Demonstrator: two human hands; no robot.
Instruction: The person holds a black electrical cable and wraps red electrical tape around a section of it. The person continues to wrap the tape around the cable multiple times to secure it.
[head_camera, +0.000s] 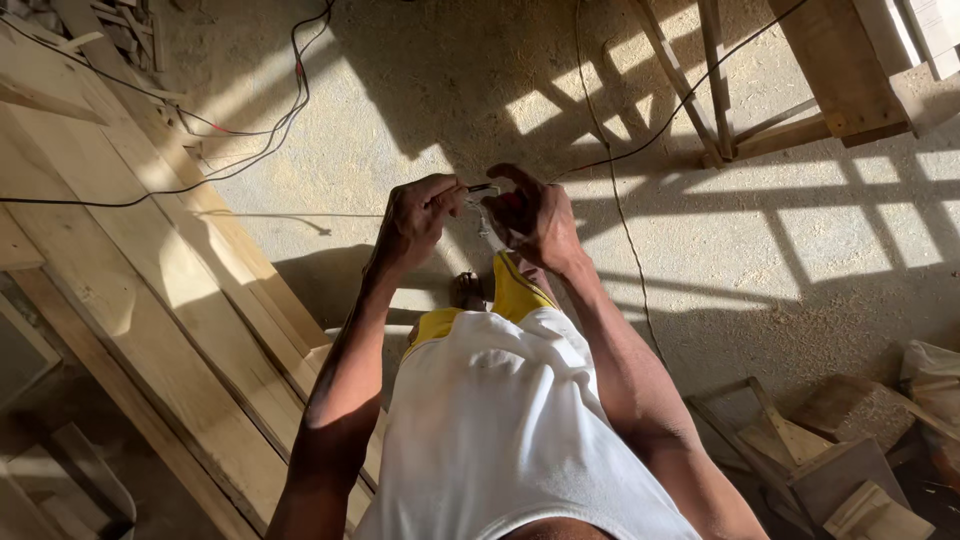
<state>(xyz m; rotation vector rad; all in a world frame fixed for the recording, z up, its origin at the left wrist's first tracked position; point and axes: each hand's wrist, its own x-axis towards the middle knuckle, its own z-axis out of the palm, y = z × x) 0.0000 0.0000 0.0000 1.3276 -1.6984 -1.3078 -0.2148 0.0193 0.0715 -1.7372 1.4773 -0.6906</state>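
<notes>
- Above the sawdust-strewn floor (420, 110), in the head view, both hands meet in front of the person's white shirt (500, 430).
- The left hand (418, 218) is curled shut, its fingertips pinching one end of a small thin metal piece (482, 190); what the piece is cannot be told.
- The right hand (537, 218) is closed round the other end of the same piece, with a pale strip hanging just below it.
- Long wooden planks (130, 300) lie along the floor's left edge, with black and red cables (250, 130) trailing across them.
- A wooden frame (760, 100) stands at the floor's top right corner.
- Wood offcuts (830, 460) are piled in the bottom right corner.
</notes>
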